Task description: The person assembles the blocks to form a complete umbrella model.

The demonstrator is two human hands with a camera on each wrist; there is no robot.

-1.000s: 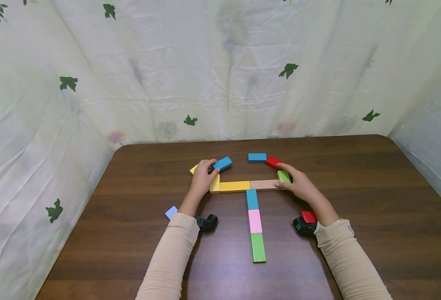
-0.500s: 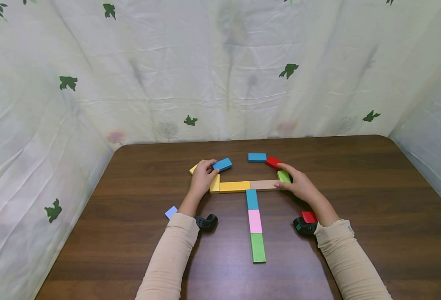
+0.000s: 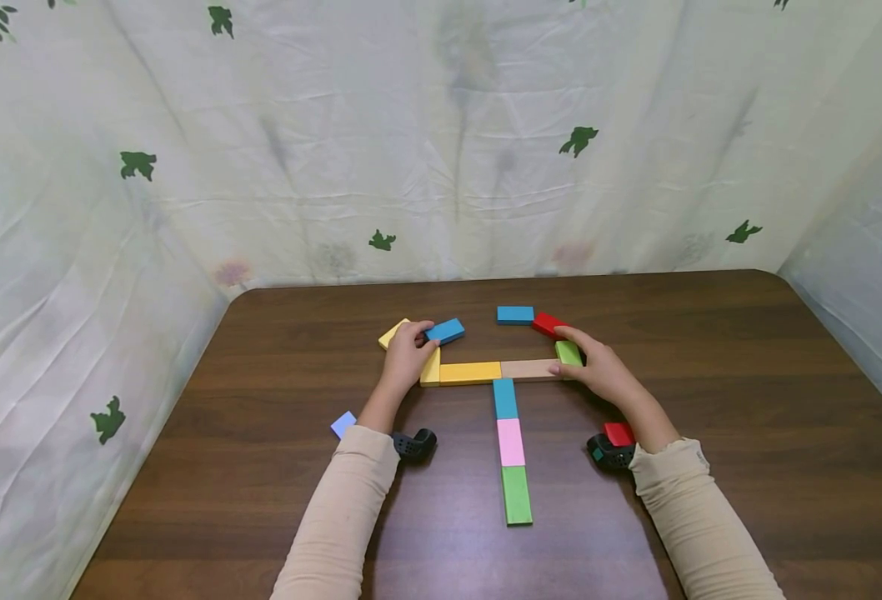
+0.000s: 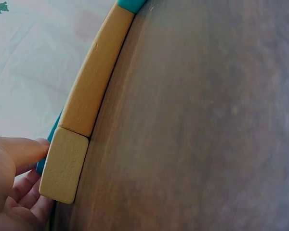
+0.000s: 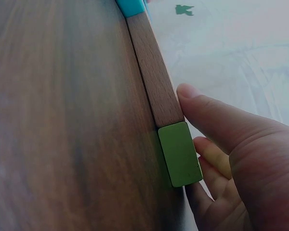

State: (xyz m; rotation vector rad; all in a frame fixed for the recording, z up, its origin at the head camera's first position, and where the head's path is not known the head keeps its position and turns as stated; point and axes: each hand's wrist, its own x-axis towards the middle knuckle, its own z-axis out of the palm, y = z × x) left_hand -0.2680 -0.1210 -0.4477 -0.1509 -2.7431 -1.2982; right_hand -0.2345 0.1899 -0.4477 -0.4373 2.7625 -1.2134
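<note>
In the head view, my left hand pinches a blue wooden block between thumb and fingers. It reaches over an upright-running pale yellow block, with another yellow block lying slanted behind the fingers. My right hand spans a green block; its thumb lies at the end of a bare-wood block and its index finger by a red block. The right wrist view shows the thumb along the wood block's upper edge, fingers bent behind the green block.
An orange-yellow block joins the wood block in a row. Below run blue, pink and green blocks. Another blue block meets the red one. A lavender block and red block lie near the wrists.
The blue block in my left hand has tipped slightly, its far end a little nearer me. More of the slanted yellow block shows behind the fingers. My right hand has stayed put.
</note>
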